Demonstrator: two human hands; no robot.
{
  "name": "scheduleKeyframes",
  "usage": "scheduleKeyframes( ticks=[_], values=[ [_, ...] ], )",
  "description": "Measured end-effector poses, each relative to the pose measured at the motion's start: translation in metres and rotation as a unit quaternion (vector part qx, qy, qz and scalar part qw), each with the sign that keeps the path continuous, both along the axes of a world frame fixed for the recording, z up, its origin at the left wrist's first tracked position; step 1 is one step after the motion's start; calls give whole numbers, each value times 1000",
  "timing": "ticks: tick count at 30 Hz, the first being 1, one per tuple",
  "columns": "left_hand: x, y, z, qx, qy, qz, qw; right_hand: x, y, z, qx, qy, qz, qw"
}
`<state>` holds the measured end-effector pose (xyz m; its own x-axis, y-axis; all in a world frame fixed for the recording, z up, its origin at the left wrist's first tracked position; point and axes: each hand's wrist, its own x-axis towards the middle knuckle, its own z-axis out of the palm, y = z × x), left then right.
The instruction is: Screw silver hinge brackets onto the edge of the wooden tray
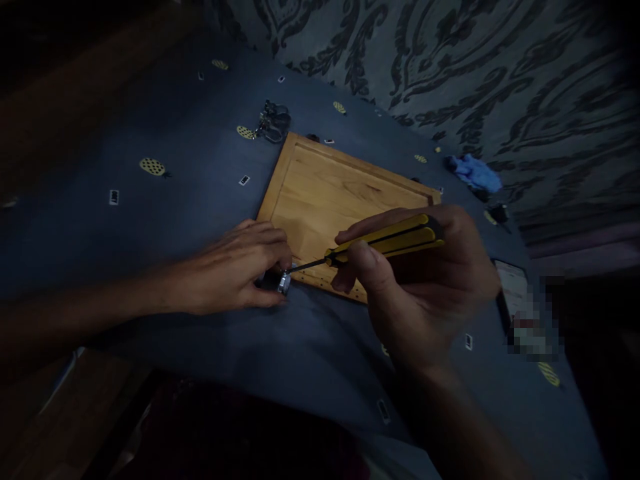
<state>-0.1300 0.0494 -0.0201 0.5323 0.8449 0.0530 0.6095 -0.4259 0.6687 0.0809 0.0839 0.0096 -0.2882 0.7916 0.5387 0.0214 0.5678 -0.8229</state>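
Note:
My right hand [435, 287] is closed around the yellow and black handle of a screwdriver [387, 240]. Its thin shaft points left, with the tip at a small shiny metal piece [284, 283]. Between the thumb and fingers of my left hand [250, 267] is that metal piece, at the near left corner of a wooden board [320, 190]. The board has a raised rim and lies flat on the table, and my right hand hides part of it. Dim light keeps me from telling what kind of part the metal piece is.
A dark patterned cloth [200, 147] covers the table. Beyond the board's far left corner lies a bundle of dark metal items [274, 122]. A crumpled blue cloth [475, 173] is at the far right, and a phone [513, 287] lies right of my right hand. A patterned wall [450, 67] stands behind.

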Motion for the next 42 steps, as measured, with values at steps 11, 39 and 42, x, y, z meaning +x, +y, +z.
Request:
scheduleKeyframes(
  ticks=[11, 39, 42],
  values=[
    [0, 1, 0, -1, 5, -1, 1000, 3, 1, -2, 6, -12, 10, 1000],
    [-1, 1, -3, 0, 10, 4, 1000, -1, -4, 0, 11, -8, 11, 1000],
    [-3, 1, -4, -7, 3, -2, 1000, -2, -3, -2, 40, 43, -20, 998]
  ],
)
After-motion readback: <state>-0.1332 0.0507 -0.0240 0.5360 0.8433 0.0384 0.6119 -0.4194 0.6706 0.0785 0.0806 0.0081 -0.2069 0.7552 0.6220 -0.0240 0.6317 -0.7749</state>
